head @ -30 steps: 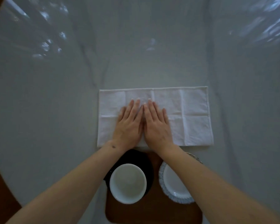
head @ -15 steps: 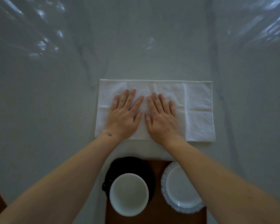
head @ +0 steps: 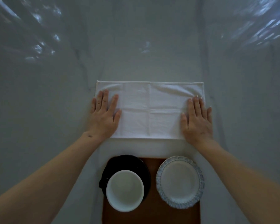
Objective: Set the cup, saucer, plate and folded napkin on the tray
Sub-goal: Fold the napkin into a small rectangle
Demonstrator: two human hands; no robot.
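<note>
nearest, the brown tray (head: 153, 212) carries the white cup (head: 125, 190) on its dark saucer (head: 128, 164) and, beside it, the plate (head: 180, 181). beyond the tray, on the grey table (head: 39, 110), lies the white napkin (head: 149, 110); the left hand (head: 103, 118) and right hand (head: 196, 122) press flat on its ends, fingers stretched, gripping nothing.

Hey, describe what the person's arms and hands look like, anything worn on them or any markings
Both forearms are bare, with no sleeves in view. No rings, watch or bracelets show on the left hand or the right hand. A small dark mark sits at the left wrist. The right hand's fingernails look pale and neat.
</note>
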